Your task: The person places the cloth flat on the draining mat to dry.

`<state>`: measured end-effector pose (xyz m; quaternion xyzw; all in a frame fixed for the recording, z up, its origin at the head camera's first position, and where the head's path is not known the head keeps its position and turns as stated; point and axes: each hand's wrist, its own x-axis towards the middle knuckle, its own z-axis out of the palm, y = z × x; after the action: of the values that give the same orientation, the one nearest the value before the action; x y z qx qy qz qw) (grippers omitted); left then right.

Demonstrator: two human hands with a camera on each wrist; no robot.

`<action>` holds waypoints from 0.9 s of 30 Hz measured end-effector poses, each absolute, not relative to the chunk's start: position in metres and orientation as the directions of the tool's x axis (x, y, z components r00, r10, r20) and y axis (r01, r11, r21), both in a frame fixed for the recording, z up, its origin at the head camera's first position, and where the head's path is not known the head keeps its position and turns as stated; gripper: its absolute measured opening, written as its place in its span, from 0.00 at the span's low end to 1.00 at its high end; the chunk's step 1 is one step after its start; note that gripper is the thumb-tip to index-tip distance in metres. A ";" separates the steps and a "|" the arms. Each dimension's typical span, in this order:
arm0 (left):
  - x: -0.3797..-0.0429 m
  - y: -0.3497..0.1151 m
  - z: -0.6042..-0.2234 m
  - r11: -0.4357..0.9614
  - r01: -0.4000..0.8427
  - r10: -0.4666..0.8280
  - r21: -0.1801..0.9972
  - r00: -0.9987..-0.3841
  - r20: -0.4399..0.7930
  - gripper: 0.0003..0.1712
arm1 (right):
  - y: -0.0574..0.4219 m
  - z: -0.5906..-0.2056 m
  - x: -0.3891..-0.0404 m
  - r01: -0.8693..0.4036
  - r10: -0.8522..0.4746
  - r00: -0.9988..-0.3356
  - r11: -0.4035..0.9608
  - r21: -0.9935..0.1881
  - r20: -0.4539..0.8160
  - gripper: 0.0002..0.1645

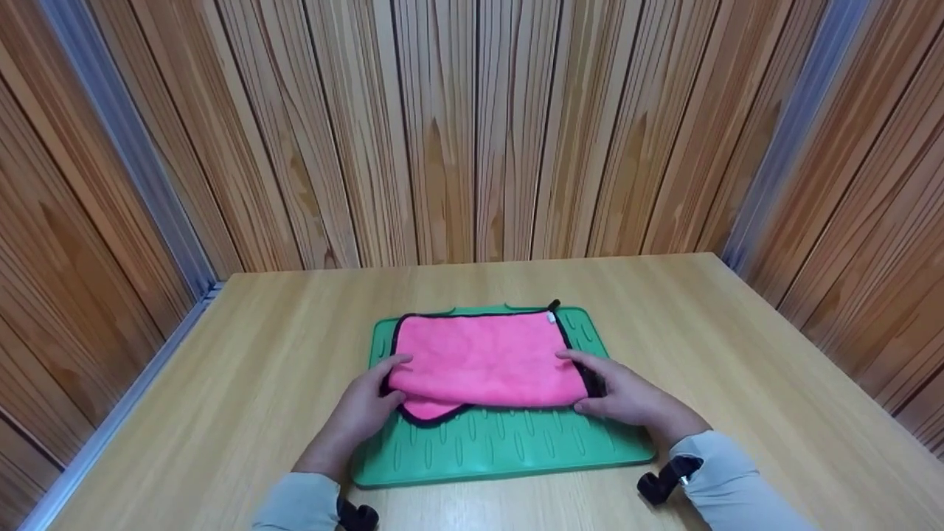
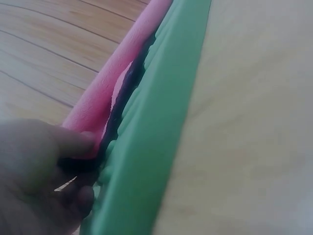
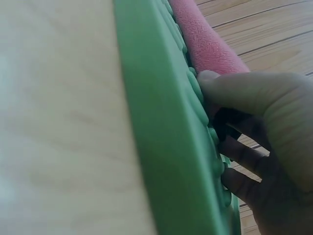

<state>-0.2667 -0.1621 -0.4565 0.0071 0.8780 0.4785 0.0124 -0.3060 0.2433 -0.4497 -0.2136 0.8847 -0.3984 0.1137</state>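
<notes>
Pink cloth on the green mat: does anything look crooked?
Yes, the fold looks uneven: a corner of the pink cloth sticks out beneath it near the left hand, but none shows at the right.

From over here, the head view looks forward and down from above and behind the left hand (image 1: 365,405) and right hand (image 1: 627,391), far enough back to catch the wall (image 1: 442,133) beyond them. Each wrist view is super close and tilted, peering past its own hand along the green mat (image 1: 509,442). Those two share the mat and the pink cloth (image 1: 479,354) between the hands; head view gets both too.
</notes>
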 end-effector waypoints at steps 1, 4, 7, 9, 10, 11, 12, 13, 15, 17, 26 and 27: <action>-0.267 -0.162 -0.457 0.542 0.014 0.024 0.840 -1.000 0.001 0.32 | 0.243 -0.451 -0.306 -0.303 -0.468 -0.884 0.587 -0.751 -0.010 0.43; -0.267 -0.163 -0.459 0.533 0.040 0.021 0.845 -0.999 0.034 0.29 | 0.242 -0.454 -0.306 -0.349 -0.461 -0.886 0.581 -0.735 0.056 0.35; -0.266 -0.163 -0.461 0.501 0.031 0.015 0.865 -1.000 0.027 0.27 | 0.240 -0.457 -0.306 -0.334 -0.415 -0.906 0.585 -0.739 0.082 0.29; -0.265 -0.163 -0.461 0.477 0.022 0.013 0.879 -1.000 0.017 0.26 | 0.240 -0.459 -0.306 -0.314 -0.382 -0.920 0.584 -0.749 0.088 0.27; -0.265 -0.163 -0.461 0.467 0.017 0.013 0.884 -1.000 0.013 0.25 | 0.240 -0.460 -0.306 -0.307 -0.373 -0.923 0.577 -0.757 0.090 0.26; -0.265 -0.163 -0.460 0.457 0.009 0.011 0.890 -1.000 0.004 0.25 | 0.241 -0.460 -0.307 -0.302 -0.370 -0.925 0.565 -0.768 0.092 0.25; -0.265 -0.163 -0.460 0.448 0.003 0.009 0.894 -1.000 -0.001 0.25 | 0.242 -0.461 -0.307 -0.291 -0.367 -0.926 0.552 -0.781 0.086 0.25; -0.265 -0.163 -0.460 0.442 0.001 0.007 0.897 -1.000 -0.002 0.25 | 0.243 -0.461 -0.307 -0.284 -0.369 -0.926 0.536 -0.795 0.082 0.25; -0.266 -0.164 -0.459 0.423 -0.005 0.005 0.906 -1.000 -0.008 0.25 | 0.244 -0.461 -0.308 -0.269 -0.375 -0.924 0.502 -0.822 0.073 0.25; -0.266 -0.165 -0.459 0.409 -0.019 -0.002 0.912 -1.000 -0.020 0.25 | 0.246 -0.460 -0.309 -0.248 -0.379 -0.923 0.459 -0.853 0.064 0.25; -0.266 -0.170 -0.454 0.361 -0.094 0.010 0.928 -0.994 -0.105 0.23 | 0.250 -0.457 -0.307 -0.084 -0.403 -0.914 0.314 -0.946 -0.053 0.28; -0.265 -0.170 -0.454 0.369 -0.084 0.015 0.925 -0.995 -0.096 0.23 | 0.250 -0.456 -0.307 -0.069 -0.404 -0.912 0.313 -0.947 -0.068 0.28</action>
<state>-0.2652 -0.1702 -0.4538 -0.0208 0.8263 0.5611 0.0439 -0.3066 0.2504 -0.4563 -0.1482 0.7968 -0.5669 0.1479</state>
